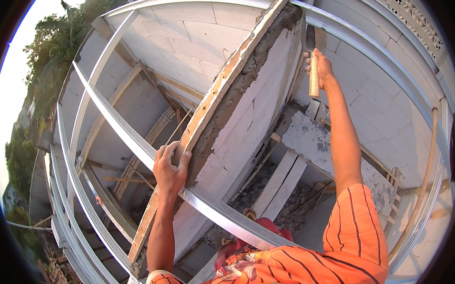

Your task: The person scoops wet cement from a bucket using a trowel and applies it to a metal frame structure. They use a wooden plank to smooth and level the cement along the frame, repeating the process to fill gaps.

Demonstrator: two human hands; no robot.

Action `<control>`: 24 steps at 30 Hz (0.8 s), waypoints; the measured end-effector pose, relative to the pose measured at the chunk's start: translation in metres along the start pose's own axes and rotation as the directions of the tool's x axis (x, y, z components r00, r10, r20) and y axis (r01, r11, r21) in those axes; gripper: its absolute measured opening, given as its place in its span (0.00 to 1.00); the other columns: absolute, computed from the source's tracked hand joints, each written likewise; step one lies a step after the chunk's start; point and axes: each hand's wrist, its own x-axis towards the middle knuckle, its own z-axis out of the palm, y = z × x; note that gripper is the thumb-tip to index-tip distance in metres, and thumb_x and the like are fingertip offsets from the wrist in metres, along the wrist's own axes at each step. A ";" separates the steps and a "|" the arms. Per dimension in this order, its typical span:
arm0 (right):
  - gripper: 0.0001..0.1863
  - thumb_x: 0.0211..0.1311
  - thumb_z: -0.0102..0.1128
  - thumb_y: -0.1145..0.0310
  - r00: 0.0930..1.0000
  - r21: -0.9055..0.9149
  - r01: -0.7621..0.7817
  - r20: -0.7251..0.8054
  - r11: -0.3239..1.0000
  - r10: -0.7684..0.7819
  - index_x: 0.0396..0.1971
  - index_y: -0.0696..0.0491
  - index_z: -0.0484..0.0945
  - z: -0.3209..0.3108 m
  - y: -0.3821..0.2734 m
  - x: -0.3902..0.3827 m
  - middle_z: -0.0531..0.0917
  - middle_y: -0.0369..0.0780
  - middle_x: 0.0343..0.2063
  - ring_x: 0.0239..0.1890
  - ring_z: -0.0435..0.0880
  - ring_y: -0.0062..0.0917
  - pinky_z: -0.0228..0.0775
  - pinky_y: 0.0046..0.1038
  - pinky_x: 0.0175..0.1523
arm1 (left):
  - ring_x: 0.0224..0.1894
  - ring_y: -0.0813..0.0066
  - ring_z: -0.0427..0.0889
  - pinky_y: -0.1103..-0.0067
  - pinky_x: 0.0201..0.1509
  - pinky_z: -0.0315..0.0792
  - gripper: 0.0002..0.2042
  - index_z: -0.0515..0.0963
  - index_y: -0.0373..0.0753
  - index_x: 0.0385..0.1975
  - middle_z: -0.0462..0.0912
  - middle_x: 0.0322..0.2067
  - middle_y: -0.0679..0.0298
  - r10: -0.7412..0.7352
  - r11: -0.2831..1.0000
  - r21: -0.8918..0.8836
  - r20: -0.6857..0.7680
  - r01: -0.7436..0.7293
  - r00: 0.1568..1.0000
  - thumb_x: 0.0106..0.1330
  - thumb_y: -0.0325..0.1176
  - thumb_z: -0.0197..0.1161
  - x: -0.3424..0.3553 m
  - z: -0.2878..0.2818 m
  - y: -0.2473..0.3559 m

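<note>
My left hand grips the edge of a long wooden board that runs diagonally along the top of a white block wall. Its fingers curl over the board, beside a band of grey mortar next to the wood. My right hand is closed around the wooden handle of a trowel, held out near the far end of that wall. The trowel's flat metal blade points away from me, just beside the mortar at the top.
Silver metal roof beams cross the wall and the space on both sides. Below are scaffold planks, a mortar-stained board, rubble and my feet. More block walls surround the spaces, with a leaning pole on the right and trees at left.
</note>
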 end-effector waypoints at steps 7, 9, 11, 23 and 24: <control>0.20 0.70 0.40 0.53 0.989 0.285 -0.116 0.124 0.952 0.084 0.35 0.53 0.74 0.063 0.065 -0.026 0.72 0.33 0.20 0.18 0.72 0.20 0.68 0.25 0.25 | 0.38 0.59 0.78 0.70 0.44 0.71 0.16 0.77 0.35 0.41 0.77 0.33 0.57 0.016 1.000 -0.014 0.010 -0.015 1.000 0.53 0.34 0.66 0.005 0.007 -0.003; 0.19 0.70 0.40 0.53 0.988 0.223 -0.080 0.150 0.972 0.047 0.37 0.54 0.73 0.087 0.084 -0.048 0.72 0.33 0.20 0.18 0.72 0.21 0.68 0.25 0.25 | 0.38 0.59 0.78 0.70 0.44 0.71 0.16 0.77 0.35 0.41 0.78 0.33 0.57 -0.009 1.000 -0.020 -0.007 0.009 1.000 0.53 0.34 0.67 0.001 0.002 -0.007; 0.19 0.70 0.39 0.54 0.982 0.213 -0.074 0.185 0.974 0.034 0.38 0.55 0.72 0.106 0.100 -0.076 0.72 0.34 0.21 0.20 0.72 0.22 0.68 0.26 0.26 | 0.40 0.59 0.79 0.70 0.44 0.72 0.17 0.78 0.34 0.41 0.79 0.35 0.57 0.001 1.000 0.014 -0.019 -0.001 1.000 0.54 0.36 0.67 0.001 0.002 -0.011; 0.12 0.68 0.39 0.55 0.982 0.128 0.038 0.181 0.991 -0.061 0.33 0.47 0.67 0.074 0.072 -0.175 0.69 0.31 0.23 0.23 0.69 0.18 0.62 0.22 0.29 | 0.48 0.61 0.75 0.66 0.53 0.66 0.21 0.78 0.40 0.44 0.79 0.40 0.58 -0.009 1.000 0.005 -0.399 0.012 0.917 0.52 0.42 0.67 -0.073 -0.026 -0.024; 0.13 0.69 0.39 0.55 0.972 0.140 0.073 0.211 0.987 -0.102 0.33 0.47 0.67 0.079 0.059 -0.181 0.69 0.31 0.23 0.23 0.69 0.18 0.63 0.22 0.29 | 0.47 0.62 0.74 0.66 0.53 0.67 0.19 0.79 0.40 0.42 0.79 0.38 0.59 -0.018 0.998 -0.056 -0.457 -0.008 0.889 0.51 0.39 0.68 -0.089 -0.032 -0.027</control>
